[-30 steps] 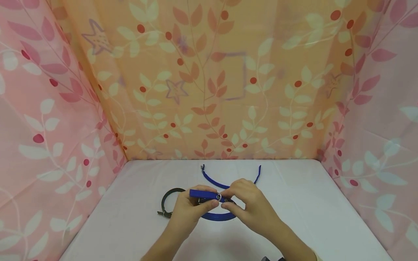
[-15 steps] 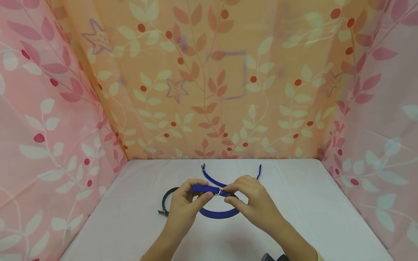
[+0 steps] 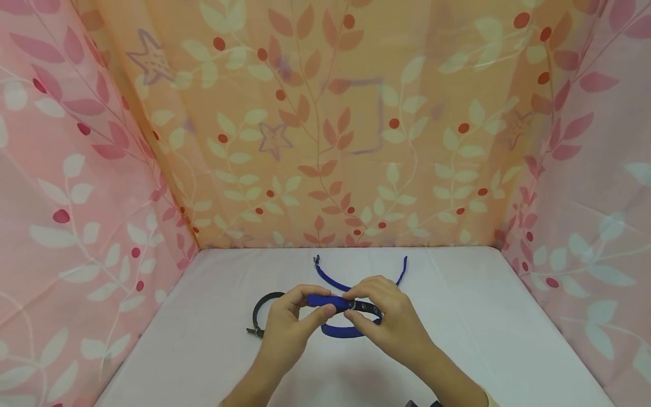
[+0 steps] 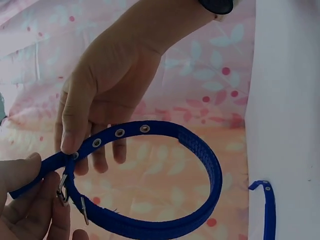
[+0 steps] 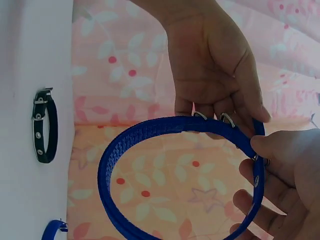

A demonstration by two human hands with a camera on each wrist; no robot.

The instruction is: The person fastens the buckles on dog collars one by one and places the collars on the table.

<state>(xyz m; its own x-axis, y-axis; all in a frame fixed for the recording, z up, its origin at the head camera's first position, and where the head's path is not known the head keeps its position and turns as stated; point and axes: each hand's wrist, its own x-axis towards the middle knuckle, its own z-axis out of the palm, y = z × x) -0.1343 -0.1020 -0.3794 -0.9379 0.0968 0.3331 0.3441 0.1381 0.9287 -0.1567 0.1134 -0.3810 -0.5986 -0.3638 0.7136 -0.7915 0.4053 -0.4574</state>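
From the head, looking forward and down, farther back, over the smooth white table. From the left wrist, facing right, close, tipped sideways; from the right wrist, facing left, likewise. Sharing, between all three, the looped blue webbing collar.

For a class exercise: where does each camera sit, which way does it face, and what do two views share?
Head: on the head, facing forward and down at the table; left hand, right hand and forearms show.
Left wrist: on that wrist, facing the held blue collar and right hand; the left hand shows at lower left.
Right wrist: on that wrist, facing that collar and the left hand; the right hand shows at lower right.
Shared: both wrist views show that collar and both hands, from opposite sides.
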